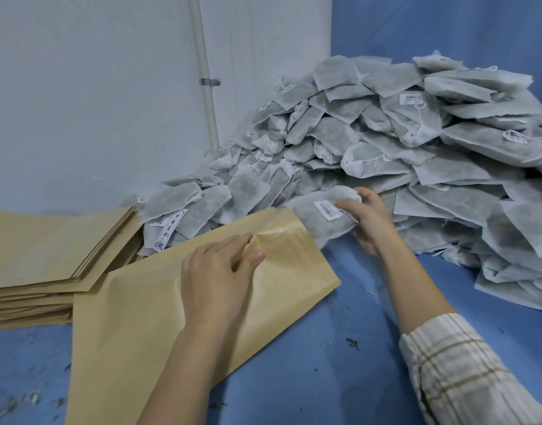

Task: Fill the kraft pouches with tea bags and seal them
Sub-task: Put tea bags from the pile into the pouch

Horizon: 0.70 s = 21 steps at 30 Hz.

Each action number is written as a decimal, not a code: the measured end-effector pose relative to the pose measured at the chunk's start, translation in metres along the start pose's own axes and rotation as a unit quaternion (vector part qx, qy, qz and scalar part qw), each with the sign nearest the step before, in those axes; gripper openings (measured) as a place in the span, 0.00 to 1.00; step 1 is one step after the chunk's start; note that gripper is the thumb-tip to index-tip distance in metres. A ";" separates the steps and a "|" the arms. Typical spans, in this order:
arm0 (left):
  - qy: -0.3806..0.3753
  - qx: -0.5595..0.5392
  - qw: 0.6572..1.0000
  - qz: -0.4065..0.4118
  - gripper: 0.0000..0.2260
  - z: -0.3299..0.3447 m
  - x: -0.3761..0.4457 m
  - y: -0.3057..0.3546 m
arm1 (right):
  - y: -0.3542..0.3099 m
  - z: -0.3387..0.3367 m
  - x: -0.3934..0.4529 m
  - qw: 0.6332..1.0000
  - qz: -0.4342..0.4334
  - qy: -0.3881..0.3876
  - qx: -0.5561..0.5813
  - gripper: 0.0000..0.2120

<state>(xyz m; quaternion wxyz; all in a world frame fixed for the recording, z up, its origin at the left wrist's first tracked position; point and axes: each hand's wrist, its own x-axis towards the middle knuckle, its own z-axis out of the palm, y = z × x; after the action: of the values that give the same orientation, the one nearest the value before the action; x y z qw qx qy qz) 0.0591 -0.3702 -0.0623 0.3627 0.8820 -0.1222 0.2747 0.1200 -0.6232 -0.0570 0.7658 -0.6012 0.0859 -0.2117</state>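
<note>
A large kraft pouch (134,308) lies flat on the blue surface, its open mouth facing the far right. My left hand (217,271) pinches the upper flap of that mouth between thumb and fingers and lifts it. My right hand (367,216) grips a bundle of white tea bags (315,219) with a small label, and the bundle's end sits at the pouch mouth. Behind it rises a big heap of loose tea bags (416,142).
A stack of flat kraft pouches (49,256) lies at the left, against the white wall. A white pipe (206,78) runs up the wall. Tea crumbs (352,343) dot the blue surface (324,378) near me.
</note>
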 end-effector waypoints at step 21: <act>0.070 -0.013 0.997 -0.006 0.08 -0.003 0.000 0.007 | -0.010 0.074 -0.048 0.845 0.120 -0.256 -0.454 0.19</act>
<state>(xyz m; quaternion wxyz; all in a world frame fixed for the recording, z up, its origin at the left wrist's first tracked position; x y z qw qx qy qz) 0.0556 -0.3728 -0.0567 0.3836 0.8567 -0.0945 0.3318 0.1030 -0.5391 -0.0340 0.4213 -0.8996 0.0451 0.1061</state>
